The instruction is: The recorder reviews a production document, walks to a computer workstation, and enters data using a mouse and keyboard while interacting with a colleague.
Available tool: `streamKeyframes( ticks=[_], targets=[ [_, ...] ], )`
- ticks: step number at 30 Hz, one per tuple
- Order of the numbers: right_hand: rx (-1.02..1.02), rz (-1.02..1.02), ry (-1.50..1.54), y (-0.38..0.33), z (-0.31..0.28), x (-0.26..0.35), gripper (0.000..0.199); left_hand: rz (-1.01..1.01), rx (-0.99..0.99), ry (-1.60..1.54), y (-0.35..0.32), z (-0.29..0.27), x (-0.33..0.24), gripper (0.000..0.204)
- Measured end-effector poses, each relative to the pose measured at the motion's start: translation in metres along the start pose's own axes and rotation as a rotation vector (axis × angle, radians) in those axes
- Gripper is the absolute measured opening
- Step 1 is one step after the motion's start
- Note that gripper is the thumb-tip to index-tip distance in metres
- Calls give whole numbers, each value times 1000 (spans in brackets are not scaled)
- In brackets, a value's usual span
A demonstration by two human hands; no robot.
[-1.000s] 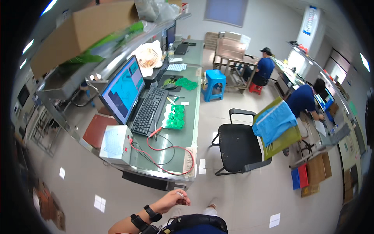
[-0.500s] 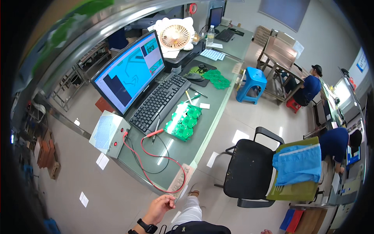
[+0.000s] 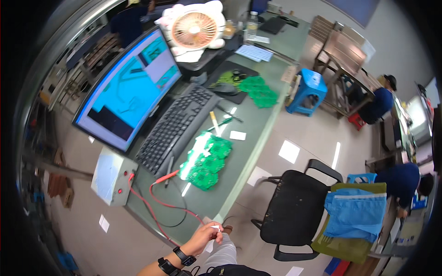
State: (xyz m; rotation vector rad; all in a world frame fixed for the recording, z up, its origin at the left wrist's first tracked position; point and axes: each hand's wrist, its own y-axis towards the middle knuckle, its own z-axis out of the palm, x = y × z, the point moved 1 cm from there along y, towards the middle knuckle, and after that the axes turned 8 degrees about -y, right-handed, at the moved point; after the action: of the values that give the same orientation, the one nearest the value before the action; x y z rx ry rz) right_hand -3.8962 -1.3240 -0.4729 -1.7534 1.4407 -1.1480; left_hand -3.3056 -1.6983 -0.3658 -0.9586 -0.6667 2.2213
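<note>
Curled nearly closed, the left hand [image 3: 207, 237] is held beside the near desk corner; a small white piece [image 3: 215, 227] seems pinched at the fingertips, though blur leaves this unsure. No right hand is seen. Green circuit boards [image 3: 207, 161] are laid on the desk [image 3: 253, 124] beside the keyboard [image 3: 177, 131], untouched — whether they are finished cannot be told. Between hand and boards, a red lead [image 3: 151, 188] is looped; a black chair [image 3: 292, 207] is parked rightward, well apart.

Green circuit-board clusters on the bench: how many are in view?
2. The near cluster lies beside the black keyboard; the far cluster lies by the mouse, farther along the bench. Boards beneath others may be hidden.
</note>
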Motion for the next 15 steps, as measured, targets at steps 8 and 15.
streamKeyframes(
  ticks=[8, 15],
  targets=[
    [-223, 9, 292, -63, 50, -32, 31, -78, 76, 68, 53, 95, 8, 17],
    [-447, 284, 673, -154, 110, -201, 34, -164, 593, 513, 33, 214, 89, 10]
  ],
)
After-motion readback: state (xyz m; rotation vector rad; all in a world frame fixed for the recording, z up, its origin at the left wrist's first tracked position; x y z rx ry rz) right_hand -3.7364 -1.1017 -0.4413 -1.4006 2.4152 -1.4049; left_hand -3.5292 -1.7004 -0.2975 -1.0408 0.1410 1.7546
